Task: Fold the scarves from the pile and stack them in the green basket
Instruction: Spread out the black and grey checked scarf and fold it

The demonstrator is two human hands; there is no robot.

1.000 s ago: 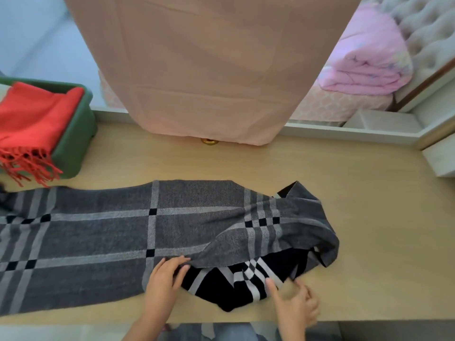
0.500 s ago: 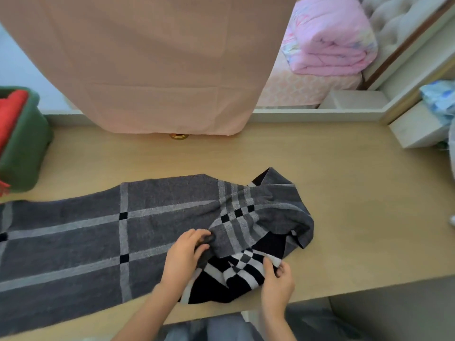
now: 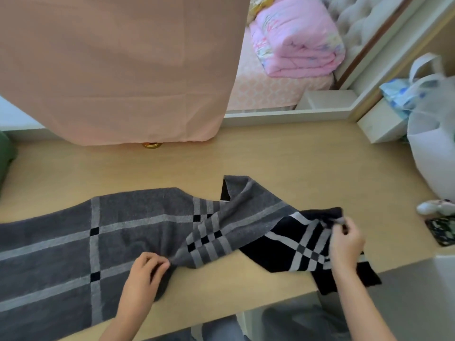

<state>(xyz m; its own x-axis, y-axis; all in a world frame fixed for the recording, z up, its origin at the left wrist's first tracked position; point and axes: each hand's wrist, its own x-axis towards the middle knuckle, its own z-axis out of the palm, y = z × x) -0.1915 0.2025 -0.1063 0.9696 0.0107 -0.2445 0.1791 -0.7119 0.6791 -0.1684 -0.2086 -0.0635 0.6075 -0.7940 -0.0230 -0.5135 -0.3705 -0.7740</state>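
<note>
A long grey plaid scarf (image 3: 138, 232) lies across the wooden table (image 3: 283, 158), its left part flat and its right part twisted so the black underside faces up. My left hand (image 3: 145, 271) grips the near edge of the scarf at the twist. My right hand (image 3: 346, 242) pinches the far corner of the black end, and that end hangs over the table's right front edge. Only a sliver of the green basket (image 3: 5, 158) shows at the far left.
A pink curtain (image 3: 118, 65) hangs over the back of the table, with a gold ring (image 3: 152, 145) under its hem. A white bag (image 3: 433, 143) stands at the right, with a small white object (image 3: 435, 207) and a patterned dark item (image 3: 442, 230) near it.
My right hand has pulled the bunched black end out to the right, unrolling the scarf. My left hand stays gripping the near edge. The view swung right, so the basket is almost out of frame.
</note>
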